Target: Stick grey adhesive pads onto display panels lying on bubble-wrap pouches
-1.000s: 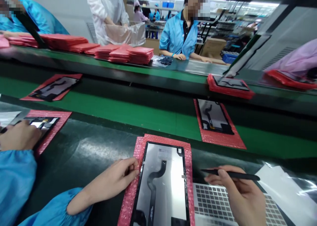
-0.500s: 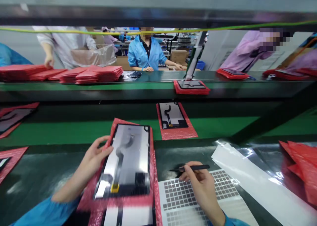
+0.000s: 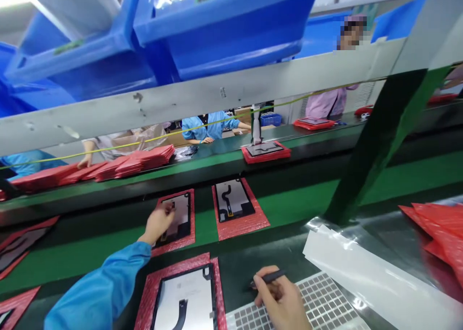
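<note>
Above me: blue bins (image 3: 224,26) on a grey rail (image 3: 202,96).
Across the belt: stacked red bags (image 3: 141,162), with a person in a blue coat (image 3: 211,127) behind them.
On the green belt (image 3: 300,202): screen panel (image 3: 235,202) lying on red wrap.
My desk, right side: clear film sheet (image 3: 361,272), loose red bags (image 3: 441,233).

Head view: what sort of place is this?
Probably an electronics assembly line: a green conveyor belt carries flat grey display panels on red bubble-wrap sheets, people in blue smocks work along it, blue plastic bins sit overhead.
</note>
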A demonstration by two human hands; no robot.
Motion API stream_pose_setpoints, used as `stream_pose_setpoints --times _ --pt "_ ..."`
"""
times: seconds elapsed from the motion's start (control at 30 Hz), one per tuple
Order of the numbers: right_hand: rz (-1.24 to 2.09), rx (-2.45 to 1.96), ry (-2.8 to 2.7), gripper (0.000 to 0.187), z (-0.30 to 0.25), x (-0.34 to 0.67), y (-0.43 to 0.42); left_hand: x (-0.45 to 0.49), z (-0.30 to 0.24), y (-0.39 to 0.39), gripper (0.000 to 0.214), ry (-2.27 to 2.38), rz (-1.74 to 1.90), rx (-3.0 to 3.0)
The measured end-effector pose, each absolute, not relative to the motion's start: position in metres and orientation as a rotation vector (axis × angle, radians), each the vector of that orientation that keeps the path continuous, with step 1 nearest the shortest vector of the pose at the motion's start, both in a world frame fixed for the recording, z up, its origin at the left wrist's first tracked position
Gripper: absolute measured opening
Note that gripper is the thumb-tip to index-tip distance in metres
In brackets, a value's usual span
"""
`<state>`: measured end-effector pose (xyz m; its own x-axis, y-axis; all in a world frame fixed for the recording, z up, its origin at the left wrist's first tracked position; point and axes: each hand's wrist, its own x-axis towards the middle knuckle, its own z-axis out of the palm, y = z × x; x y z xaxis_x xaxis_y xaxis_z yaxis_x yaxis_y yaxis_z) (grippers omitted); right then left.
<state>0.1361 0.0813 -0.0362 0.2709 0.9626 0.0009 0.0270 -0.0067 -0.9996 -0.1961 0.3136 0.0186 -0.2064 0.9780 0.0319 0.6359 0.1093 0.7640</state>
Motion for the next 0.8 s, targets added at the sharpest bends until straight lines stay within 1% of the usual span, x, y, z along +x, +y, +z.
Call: stream_pose_setpoints --times 0.17,0.23,0.33,0.43,0.53,0.7,0.8 --pt "0.951 -1.371 -1.025 0.047 -0.039 0.131 0.081 -0.1 -0.007 0.323 0.034 1.79 0.632 1.594" --pt "0.953 -1.358 -1.033 0.047 -0.036 0.132 0.081 -0.073 -0.009 0.329 0.034 1.749 0.59 1.536" --pt "0.971 -1.347 -1.053 0.046 -0.028 0.136 0.081 -0.056 -0.002 0.335 0.035 1.685 0.603 1.417" --pt "1.004 -1.334 -1.082 0.041 -0.023 0.14 0.08 -0.057 0.009 0.331 0.034 1.594 0.692 1.284" --pt "1.039 -1.325 -1.093 0.039 -0.021 0.143 0.078 -0.058 0.019 0.321 0.035 1.454 0.855 1.168" --pt "1.061 -1.352 -1.056 0.042 -0.021 0.149 0.081 -0.08 0.036 0.29 0.033 1.291 1.161 1.012" --pt "1.067 -1.357 -1.027 0.045 -0.019 0.153 0.085 -0.112 0.052 0.248 0.027 1.239 1.282 0.939"
